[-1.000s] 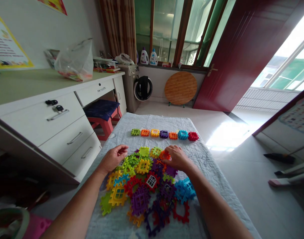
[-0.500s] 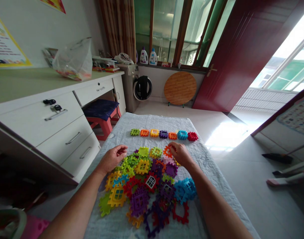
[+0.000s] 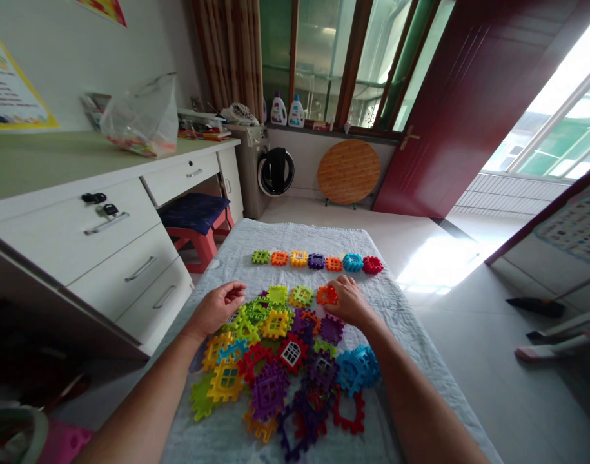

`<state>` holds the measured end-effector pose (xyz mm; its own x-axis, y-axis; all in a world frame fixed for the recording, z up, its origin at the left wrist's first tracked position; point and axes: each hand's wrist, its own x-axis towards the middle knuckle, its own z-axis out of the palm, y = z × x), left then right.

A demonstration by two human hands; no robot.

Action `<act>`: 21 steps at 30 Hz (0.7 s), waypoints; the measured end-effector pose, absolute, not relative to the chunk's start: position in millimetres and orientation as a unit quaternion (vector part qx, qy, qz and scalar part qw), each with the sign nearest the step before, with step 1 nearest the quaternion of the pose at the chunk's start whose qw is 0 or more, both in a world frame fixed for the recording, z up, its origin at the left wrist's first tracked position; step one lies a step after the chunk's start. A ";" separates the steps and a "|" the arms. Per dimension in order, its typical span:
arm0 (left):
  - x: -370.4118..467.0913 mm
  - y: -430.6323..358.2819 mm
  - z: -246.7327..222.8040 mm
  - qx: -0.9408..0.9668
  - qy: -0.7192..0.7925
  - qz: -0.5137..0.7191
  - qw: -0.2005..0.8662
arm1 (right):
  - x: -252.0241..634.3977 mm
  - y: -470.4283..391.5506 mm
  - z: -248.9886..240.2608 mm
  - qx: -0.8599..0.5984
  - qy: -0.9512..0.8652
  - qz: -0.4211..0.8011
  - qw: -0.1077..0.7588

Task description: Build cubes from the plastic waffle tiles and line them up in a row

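Observation:
A pile of colourful plastic interlocking blocks lies on the cloth-covered table (image 3: 207, 444). At the pile's far right, my right hand (image 3: 349, 301) has its fingers closed on the edge of an orange block (image 3: 326, 295). My left hand (image 3: 219, 305) hovers by the pile's left edge, fingers loosely curled and apart, with nothing seen in it. Between the hands are a lime green block (image 3: 277, 295) and a green-and-yellow one (image 3: 302, 296). Closer in lie a yellow window block (image 3: 276, 323), a red block with a white window (image 3: 291, 353) and a purple window block (image 3: 268, 390).
Beyond the pile runs a row of small assembled blocks, from a green one (image 3: 260, 257) to a red one (image 3: 373, 265). A white desk (image 3: 125, 238) and a stool (image 3: 194, 212) stand left. A round wooden tabletop (image 3: 349, 171) leans behind, near a red door (image 3: 434, 109).
My right hand has shifted slightly right and spread over the edge of the orange block, which now looks turned. The left hand has hardly moved.

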<state>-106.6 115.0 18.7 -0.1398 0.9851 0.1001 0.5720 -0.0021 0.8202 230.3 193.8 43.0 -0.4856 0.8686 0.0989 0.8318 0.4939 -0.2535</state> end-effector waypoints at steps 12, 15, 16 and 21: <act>-107.4 116.2 17.4 0.599 0.651 0.380 0.268 | 265.6 221.5 36.0 -0.508 -0.830 0.134 0.186; -107.9 116.2 16.5 0.602 0.650 0.379 0.269 | 261.2 221.1 31.5 -0.510 -0.831 0.150 0.160; -107.9 116.1 16.4 0.602 0.649 0.379 0.269 | 260.5 221.3 30.4 -0.513 -0.830 0.153 0.154; -107.9 115.8 16.6 0.602 0.650 0.382 0.263 | 260.2 222.2 30.2 -0.515 -0.831 0.148 0.151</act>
